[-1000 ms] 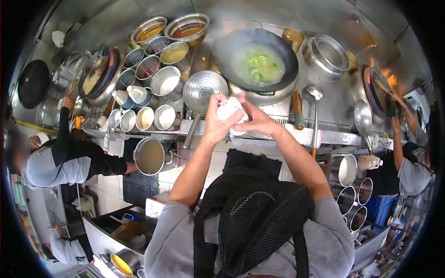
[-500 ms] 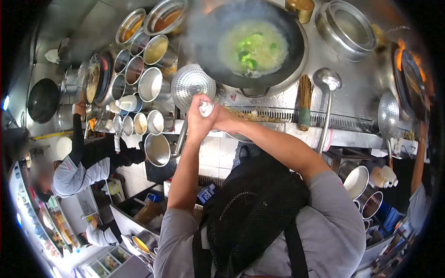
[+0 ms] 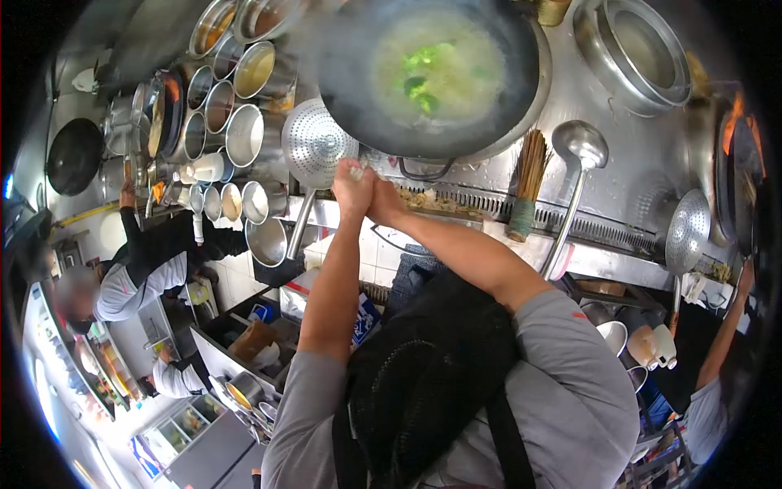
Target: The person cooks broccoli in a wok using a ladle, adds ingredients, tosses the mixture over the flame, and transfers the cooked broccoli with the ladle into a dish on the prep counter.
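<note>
My left hand (image 3: 353,190) is closed round a white cloth (image 3: 357,173), of which only a small part shows at the top of the fist. Pressed against it from the right, my right hand (image 3: 386,200) is closed too, with its fingers mostly hidden. Both hands are over the counter's front edge, beside the lower rim of a perforated steel ladle (image 3: 318,143). Beyond them, a large black wok (image 3: 350,102) holds steaming liquid with green vegetables (image 3: 422,99).
Metal pots (image 3: 244,135) stand at the left. Right of the wok lie a bamboo brush (image 3: 525,183) and a steel ladle (image 3: 580,147). One co-worker (image 3: 134,285) is at the left, another's arm (image 3: 725,330) at the far right, near a flaming burner (image 3: 733,122).
My hands have moved left and closed tightly together; the cloth, wide in view before, is now mostly covered. The view has shifted, and the wok appears larger.
</note>
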